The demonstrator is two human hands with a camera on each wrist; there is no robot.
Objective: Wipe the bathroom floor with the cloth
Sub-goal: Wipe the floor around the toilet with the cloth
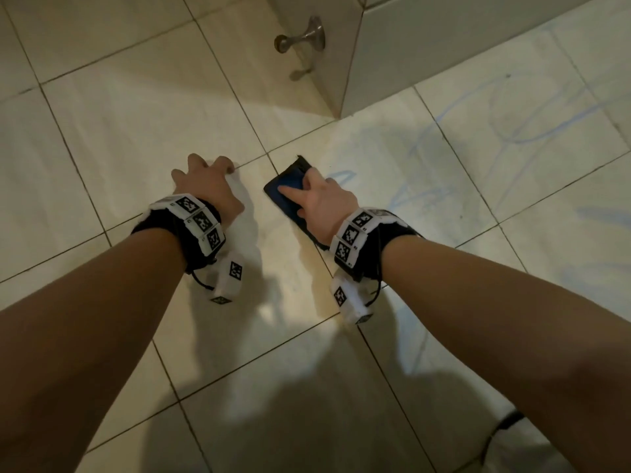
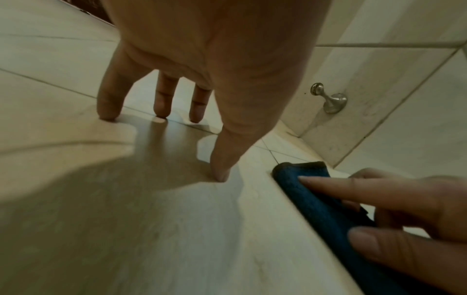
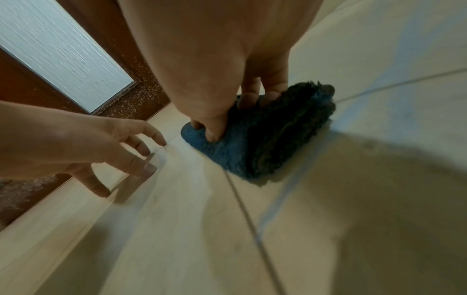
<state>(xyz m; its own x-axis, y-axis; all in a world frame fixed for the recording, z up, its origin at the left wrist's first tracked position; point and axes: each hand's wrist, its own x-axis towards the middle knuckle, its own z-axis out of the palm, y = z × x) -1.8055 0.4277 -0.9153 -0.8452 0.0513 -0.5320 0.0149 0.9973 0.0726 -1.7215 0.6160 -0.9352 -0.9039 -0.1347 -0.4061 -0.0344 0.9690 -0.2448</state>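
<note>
A folded dark blue cloth (image 1: 286, 186) lies flat on the pale tiled floor (image 1: 119, 138), just right of a grout crossing. My right hand (image 1: 317, 196) presses down on it, index finger stretched along its top and the other fingers towards its far edge. In the right wrist view the thumb and fingers (image 3: 247, 99) all sit on top of the cloth (image 3: 265, 143). My left hand (image 1: 205, 175) stands beside it to the left, spread fingertips (image 2: 108, 113) touching bare tile and holding nothing. The left wrist view has the cloth (image 2: 316, 199) under the right hand (image 2: 379, 209).
Blue scribbled marks (image 1: 512, 131) cover the tiles right of the cloth. A tiled wall corner (image 1: 341, 107) juts out just beyond it, with a metal door stopper (image 1: 304, 37) on the wall. A brown door with a frosted panel (image 3: 63, 49) stands at the left.
</note>
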